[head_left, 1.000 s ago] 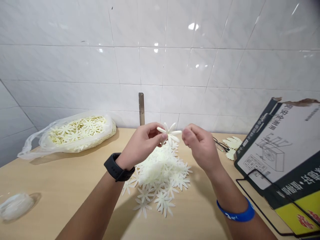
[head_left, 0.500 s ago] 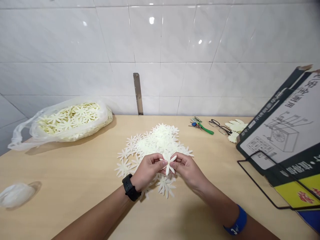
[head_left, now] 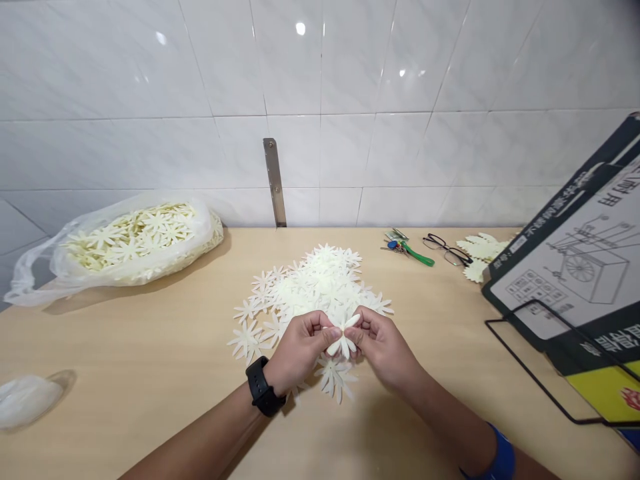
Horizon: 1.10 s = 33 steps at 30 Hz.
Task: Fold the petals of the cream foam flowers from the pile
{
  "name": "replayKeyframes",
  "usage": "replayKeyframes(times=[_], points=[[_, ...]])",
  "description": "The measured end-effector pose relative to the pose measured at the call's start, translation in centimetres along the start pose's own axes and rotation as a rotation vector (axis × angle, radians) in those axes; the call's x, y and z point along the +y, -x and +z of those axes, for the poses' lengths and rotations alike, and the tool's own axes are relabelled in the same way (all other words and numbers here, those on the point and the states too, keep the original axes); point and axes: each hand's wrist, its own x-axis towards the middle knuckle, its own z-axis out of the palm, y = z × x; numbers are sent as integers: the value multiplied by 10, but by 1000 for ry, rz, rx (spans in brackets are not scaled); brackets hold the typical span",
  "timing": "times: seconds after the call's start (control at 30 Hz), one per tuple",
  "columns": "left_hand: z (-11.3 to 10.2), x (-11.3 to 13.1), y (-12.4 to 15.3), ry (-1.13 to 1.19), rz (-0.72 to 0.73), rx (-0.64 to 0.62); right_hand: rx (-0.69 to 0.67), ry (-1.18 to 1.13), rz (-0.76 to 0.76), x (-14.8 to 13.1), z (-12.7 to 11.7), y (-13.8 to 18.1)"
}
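A cream-white flower cutout (head_left: pixel 343 345) with long narrow petals is pinched between both thumbs and fingers, above the near side of a heap of similar flower cutouts (head_left: pixel 320 280). My left hand (head_left: pixel 303 347), with a black watch at the wrist, grips its left side. On its right side my right hand (head_left: pixel 383 350) is closed, thumb close to the flower's centre. The fingertips behind the petals are mostly hidden. One loose flower cutout (head_left: pixel 334 379) lies on the table just below the hands.
A clear plastic bag (head_left: pixel 207 263) full of flower cutouts stands at the left. Nearer lies a whitish plastic bundle (head_left: pixel 27 400). Keys with a green strap (head_left: pixel 417 255), glasses (head_left: pixel 447 249) and more cutouts (head_left: pixel 483 247) lie at the back right, beside a printed box (head_left: pixel 575 267) and black wire frame (head_left: pixel 530 380).
Both hands keep hold of the flower cutout, whose petals now look bunched and more tilted. The hands have shifted slightly right, and the view has turned a little.
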Motion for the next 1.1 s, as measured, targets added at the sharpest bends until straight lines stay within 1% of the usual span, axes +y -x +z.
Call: replayKeyframes(times=[0.07,0.13,0.23,0.27,0.37,0.43,0.57,0.63,0.7,0.8,0.87,0.93,1.0,1.1], points=[[0,0,0,-24,15,22,-32,28,4,-1,0,0],[-1,0,0,-18,27,14,-40,60,4,-3,0,0],[-1,2,-1,-31,42,11,34,85,-17,-2,-1,1],[-1,3,-1,-43,42,19,27,84,-18,-1,-1,0],[1,3,-2,-71,34,32,-50,60,-7,4,-5,-1],[1,3,-2,-100,43,45,-45,46,-8,5,-8,-4],[-2,1,-3,-163,99,94,-33,-13,-38,5,-11,-6],[-5,1,-2,-184,134,78,-28,-34,-70,5,-9,-5],[-7,0,0,-212,180,55,3,8,-118,5,-8,-4],[-7,-3,3,-327,283,58,60,225,-251,7,-6,-2],[-6,-6,5,-459,399,80,75,369,-348,9,-6,-1],[-6,-10,5,-574,542,116,76,442,-406,10,-5,0],[-6,-12,4,-639,659,169,143,463,-412,10,-3,1],[-9,-14,3,-717,778,277,331,427,-336,7,3,6]])
